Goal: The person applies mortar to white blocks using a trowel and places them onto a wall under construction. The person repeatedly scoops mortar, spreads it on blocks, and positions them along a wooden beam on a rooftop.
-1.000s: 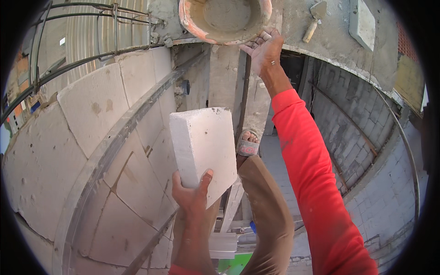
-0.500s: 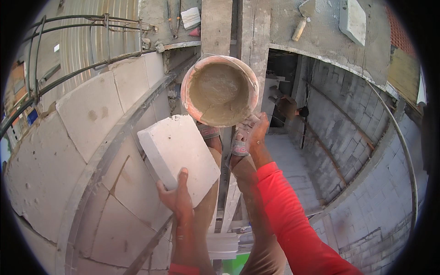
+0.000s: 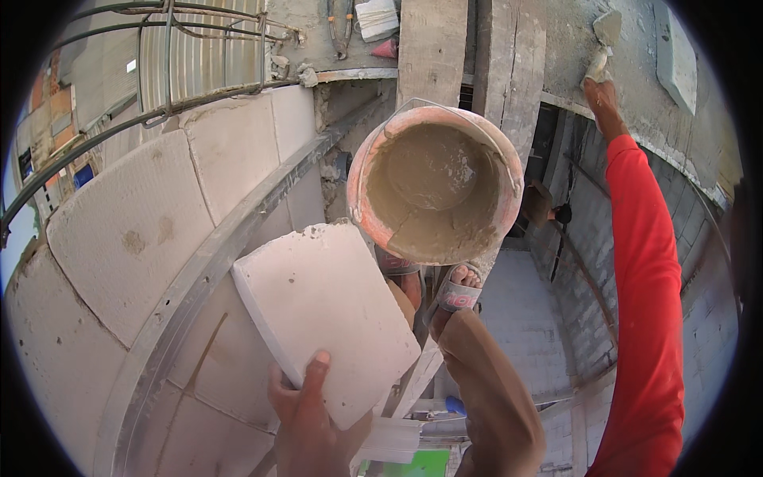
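Observation:
My left hand (image 3: 311, 417) grips a pale lightweight concrete block (image 3: 326, 310) by its lower end, thumb on the broad face. The block is tilted, its upper corner close to the bucket. My right hand (image 3: 602, 94) reaches far out to the upper right, its fingers closed around the handle of a trowel (image 3: 607, 28). The trowel's blade lies on the concrete ledge. Between my arms stands an orange bucket (image 3: 515, 171) with grey wet mortar (image 3: 433, 171) inside and a wire handle over its rim.
Wooden planks (image 3: 433, 48) run under the bucket and my sandalled feet (image 3: 459, 296). A block wall (image 3: 135, 230) curves along the left, with steel rebar (image 3: 103, 131) above it. Pincers (image 3: 340, 32) and a white slab (image 3: 675, 60) lie on the ledge. A deep opening (image 3: 517, 318) drops away at right.
My right hand has gone from beside the bucket up and right to the trowel, taking hold of its handle. My left hand keeps the block. The view has shifted left and closer to the bucket.

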The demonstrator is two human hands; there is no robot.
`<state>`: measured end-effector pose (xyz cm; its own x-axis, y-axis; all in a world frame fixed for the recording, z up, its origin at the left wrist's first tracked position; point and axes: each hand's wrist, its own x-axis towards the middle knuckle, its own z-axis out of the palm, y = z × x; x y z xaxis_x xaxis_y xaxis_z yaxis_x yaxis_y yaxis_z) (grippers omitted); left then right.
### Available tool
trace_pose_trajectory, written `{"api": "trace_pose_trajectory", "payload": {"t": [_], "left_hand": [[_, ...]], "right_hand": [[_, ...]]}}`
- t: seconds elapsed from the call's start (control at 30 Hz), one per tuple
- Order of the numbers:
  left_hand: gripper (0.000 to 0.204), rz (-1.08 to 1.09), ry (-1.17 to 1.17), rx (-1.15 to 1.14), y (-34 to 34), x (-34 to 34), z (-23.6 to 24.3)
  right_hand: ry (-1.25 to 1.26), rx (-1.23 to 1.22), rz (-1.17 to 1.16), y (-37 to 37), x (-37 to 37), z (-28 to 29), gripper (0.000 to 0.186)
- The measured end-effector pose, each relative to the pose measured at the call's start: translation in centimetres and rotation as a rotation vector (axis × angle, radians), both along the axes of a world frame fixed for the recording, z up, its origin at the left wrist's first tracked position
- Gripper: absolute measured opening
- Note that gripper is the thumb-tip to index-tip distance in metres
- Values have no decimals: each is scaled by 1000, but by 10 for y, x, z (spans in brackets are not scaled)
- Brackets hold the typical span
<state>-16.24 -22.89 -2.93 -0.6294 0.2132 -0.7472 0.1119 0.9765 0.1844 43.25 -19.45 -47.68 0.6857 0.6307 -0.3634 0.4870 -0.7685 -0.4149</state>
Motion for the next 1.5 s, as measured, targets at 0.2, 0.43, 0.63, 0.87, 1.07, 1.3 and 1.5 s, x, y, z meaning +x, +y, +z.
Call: {"api": "trace_pose_trajectory", "payload": {"t": [0.2, 0.43, 0.63, 0.87, 1.07, 1.3, 1.5], "left_hand": [[65, -35, -4, -44, 11, 2, -5], [58, 50, -119, 66, -10, -6, 19], [67, -23, -116, 202, -50, -26, -5], [78, -78, -124, 214, -77, -38, 5], [67, -187, -136, 277, -89, -42, 52], [61, -188, -174, 308, -93, -44, 127], [64, -258, -200, 263, -112, -58, 94]], "right_hand": [[-260, -133, -11, 27, 12, -32, 57], [523, 142, -439, -8, -38, 32, 42], [211, 209, -145, -102, -183, 210, 36], [417, -8, -111, -197, -237, 343, 28], [131, -218, 215, -221, -233, 407, 26], [117, -407, 248, -220, -262, 435, 45], [20, -356, 552, -183, -310, 393, 43]]}}
